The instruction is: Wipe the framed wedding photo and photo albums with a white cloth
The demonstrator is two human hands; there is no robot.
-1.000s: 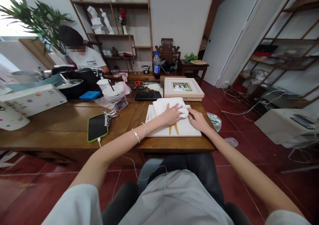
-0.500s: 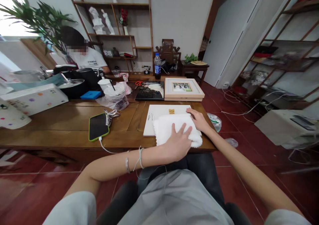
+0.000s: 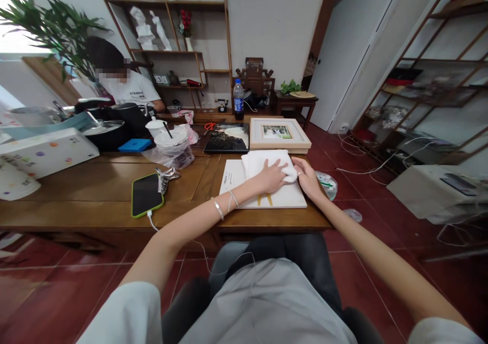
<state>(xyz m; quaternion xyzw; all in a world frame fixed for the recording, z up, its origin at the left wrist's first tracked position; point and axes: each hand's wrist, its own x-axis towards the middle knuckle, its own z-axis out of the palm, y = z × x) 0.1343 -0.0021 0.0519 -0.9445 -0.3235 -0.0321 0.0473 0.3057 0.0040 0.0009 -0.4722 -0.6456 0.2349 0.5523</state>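
A flat white album with a gold mark lies on the wooden table in front of me. A folded white cloth rests on its far half. My left hand lies flat on the cloth, fingers spread, pressing it down. My right hand rests on the album's right edge beside the cloth, fingers loosely bent, touching the cloth's corner.
Beyond the album lie a framed photo and a dark photo print. A green-cased phone on a cable lies to the left, near bagged cups. Another person sits at the far left. Cables cross the red floor at right.
Half a second ago my left hand had pulled the cloth to the album's near edge; it has now pushed it back to the far half. My right hand stayed at the right edge.
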